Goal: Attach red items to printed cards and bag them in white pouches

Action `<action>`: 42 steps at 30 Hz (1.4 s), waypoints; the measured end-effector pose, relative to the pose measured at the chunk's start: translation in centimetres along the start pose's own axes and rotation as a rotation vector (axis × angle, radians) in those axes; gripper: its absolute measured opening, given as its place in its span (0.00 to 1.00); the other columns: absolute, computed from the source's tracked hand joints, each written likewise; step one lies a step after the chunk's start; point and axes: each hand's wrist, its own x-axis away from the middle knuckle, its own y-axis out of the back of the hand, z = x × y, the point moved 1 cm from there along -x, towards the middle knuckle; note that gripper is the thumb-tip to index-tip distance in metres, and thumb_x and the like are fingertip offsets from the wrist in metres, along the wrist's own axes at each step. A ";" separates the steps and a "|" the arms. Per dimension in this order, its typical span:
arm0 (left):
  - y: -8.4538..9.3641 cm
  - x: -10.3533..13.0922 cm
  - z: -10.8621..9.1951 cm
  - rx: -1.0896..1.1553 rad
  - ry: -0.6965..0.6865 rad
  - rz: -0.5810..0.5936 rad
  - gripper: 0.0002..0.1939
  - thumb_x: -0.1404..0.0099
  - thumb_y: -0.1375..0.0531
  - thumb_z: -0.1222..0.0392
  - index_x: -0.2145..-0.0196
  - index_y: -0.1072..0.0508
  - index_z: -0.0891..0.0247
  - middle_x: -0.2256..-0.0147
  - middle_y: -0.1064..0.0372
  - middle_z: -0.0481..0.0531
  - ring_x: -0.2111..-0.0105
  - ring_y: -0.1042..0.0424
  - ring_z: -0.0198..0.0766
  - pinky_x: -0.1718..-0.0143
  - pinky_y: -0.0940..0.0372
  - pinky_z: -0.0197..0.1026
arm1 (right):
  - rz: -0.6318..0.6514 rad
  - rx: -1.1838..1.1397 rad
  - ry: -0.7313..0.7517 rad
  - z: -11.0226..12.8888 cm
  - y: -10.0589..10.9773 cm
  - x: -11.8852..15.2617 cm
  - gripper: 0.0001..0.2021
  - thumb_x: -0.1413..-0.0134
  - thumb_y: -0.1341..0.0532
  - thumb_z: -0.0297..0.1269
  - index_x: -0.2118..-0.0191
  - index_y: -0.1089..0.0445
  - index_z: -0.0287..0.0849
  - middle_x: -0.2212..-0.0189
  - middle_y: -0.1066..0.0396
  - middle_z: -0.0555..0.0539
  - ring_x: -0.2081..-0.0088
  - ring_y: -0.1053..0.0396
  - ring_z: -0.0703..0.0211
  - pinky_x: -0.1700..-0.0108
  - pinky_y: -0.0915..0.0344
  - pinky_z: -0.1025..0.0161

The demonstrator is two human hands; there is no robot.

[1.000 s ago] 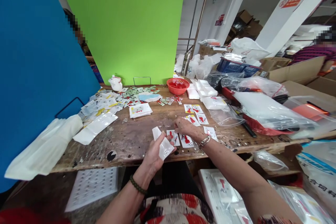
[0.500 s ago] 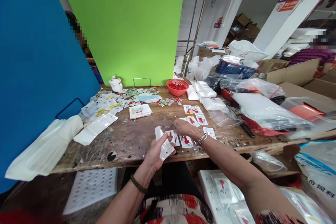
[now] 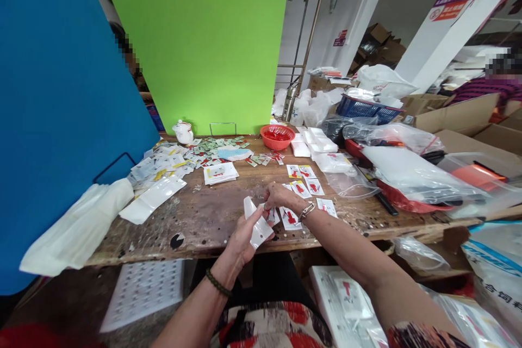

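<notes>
My left hand [image 3: 243, 240] grips a small white plastic bag [image 3: 260, 231] above the table's front edge, thumb across its face. My right hand [image 3: 278, 196] has its fingers bent together at the bag's upper right edge; what is between them is hidden. Just behind the bag, a white card with a red piece [image 3: 272, 216] is partly covered. Under my right wrist lies another small packet with a red piece [image 3: 290, 218]. More such packets [image 3: 300, 189] lie in loose rows beyond my right hand.
A red basket of red pieces [image 3: 277, 137] stands at the back. To its left are scattered green cards [image 3: 212, 145] and a stack of white cards [image 3: 221, 173]. Heaped packets [image 3: 153, 166] lie on the left. Plastic bags and a red tray [image 3: 424, 202] crowd the right.
My right hand has moved slightly left and toward me, so its fingers now meet the bag's edge. My left hand still holds the bag. The view has shifted slightly.
</notes>
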 end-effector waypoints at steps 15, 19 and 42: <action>2.7 -1.4 -4.5 0.560 -0.179 -0.161 0.12 0.35 0.43 0.56 0.71 0.31 0.66 0.76 0.30 0.51 0.76 0.29 0.36 0.68 0.31 0.41 | 0.192 -1.180 -0.024 -0.6 -2.6 5.4 0.16 0.70 0.27 0.32 0.72 0.30 0.37 0.80 0.27 0.50 0.82 0.33 0.67 0.84 0.38 0.74; 2.6 -1.3 -4.4 0.572 -0.204 -0.114 0.13 0.34 0.44 0.53 0.71 0.30 0.66 0.77 0.31 0.50 0.77 0.30 0.36 0.69 0.31 0.42 | 0.087 -1.305 -0.045 0.0 -4.5 6.3 0.17 0.70 0.26 0.32 0.72 0.31 0.37 0.76 0.26 0.50 0.79 0.31 0.66 0.82 0.34 0.72; 2.8 -1.4 -3.7 0.499 -0.359 -0.045 0.11 0.36 0.41 0.54 0.62 0.29 0.64 0.67 0.26 0.52 0.68 0.25 0.38 0.66 0.32 0.39 | -0.064 -1.596 -0.142 3.0 -9.3 7.2 0.20 0.74 0.24 0.31 0.72 0.32 0.39 0.73 0.24 0.49 0.72 0.27 0.61 0.74 0.27 0.66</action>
